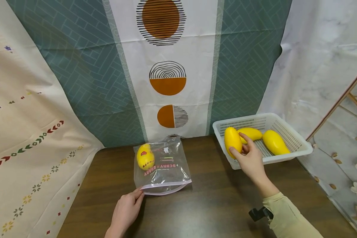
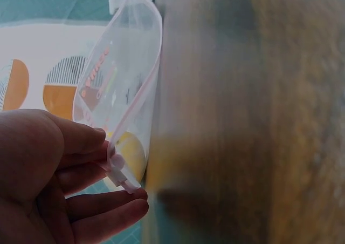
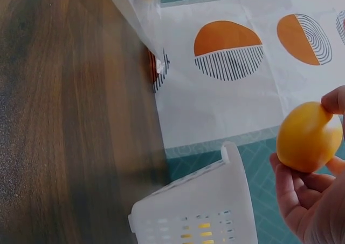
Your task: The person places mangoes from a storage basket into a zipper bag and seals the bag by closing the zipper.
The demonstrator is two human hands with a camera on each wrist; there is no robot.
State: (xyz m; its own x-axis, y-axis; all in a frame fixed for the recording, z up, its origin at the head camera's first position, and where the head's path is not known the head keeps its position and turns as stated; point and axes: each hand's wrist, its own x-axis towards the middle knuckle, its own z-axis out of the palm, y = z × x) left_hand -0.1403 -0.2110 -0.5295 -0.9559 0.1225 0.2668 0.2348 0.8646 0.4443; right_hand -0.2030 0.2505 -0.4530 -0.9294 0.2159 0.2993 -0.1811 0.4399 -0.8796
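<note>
Gripping 1 yellow mango is the right hand, while the left hand pinches a clear bag's edge.

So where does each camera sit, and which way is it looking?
Head: on the person's head, looking forward and down at the dark brown wooden table; left hand, right hand and pale sleeve show.
Left wrist: on that wrist, looking at the clear plastic zip bag; left hand shows, pinching the bag's edge.
Right wrist: on that wrist, looking at the smooth yellow oval fruit and white holed plastic basket; right hand shows, holding the fruit.
Shared: head and right wrist both see that fruit and basket.
</note>
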